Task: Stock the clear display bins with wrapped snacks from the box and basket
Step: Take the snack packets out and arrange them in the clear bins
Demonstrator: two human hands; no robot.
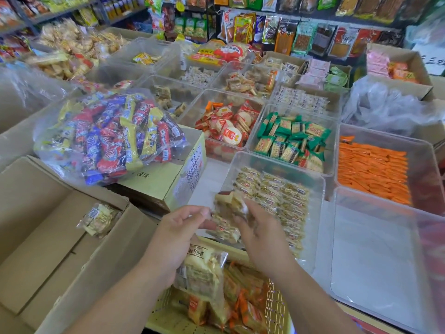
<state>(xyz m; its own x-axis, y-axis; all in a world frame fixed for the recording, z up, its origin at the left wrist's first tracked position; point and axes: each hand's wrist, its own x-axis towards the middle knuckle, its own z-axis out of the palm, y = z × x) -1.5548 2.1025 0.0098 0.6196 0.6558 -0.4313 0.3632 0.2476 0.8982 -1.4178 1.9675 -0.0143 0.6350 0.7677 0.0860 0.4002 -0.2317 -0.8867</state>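
Observation:
My left hand (183, 227) and my right hand (260, 237) meet over the near-left corner of a clear bin (319, 213) that holds rows of beige wrapped snacks (277, 198). A blurred bunch of the same wrapped snacks (227, 203) is gripped in my right hand's fingers. My left thumb and fingers pinch more of them (225, 231) just above the bin's corner. Below my wrists is a yellow perforated basket (273, 307) with orange packs and a large pale snack bag (202, 268). An open cardboard box (48, 225) at the left holds one clear pack (101, 220).
An empty clear bin (375, 261) stands at the right, with a bin of orange packs (372, 172) behind it. Bins of green packs (291, 141) and red-and-white packs (226, 126) lie further back. A big bag of colourful snacks (108, 136) rests on a closed carton (168, 182).

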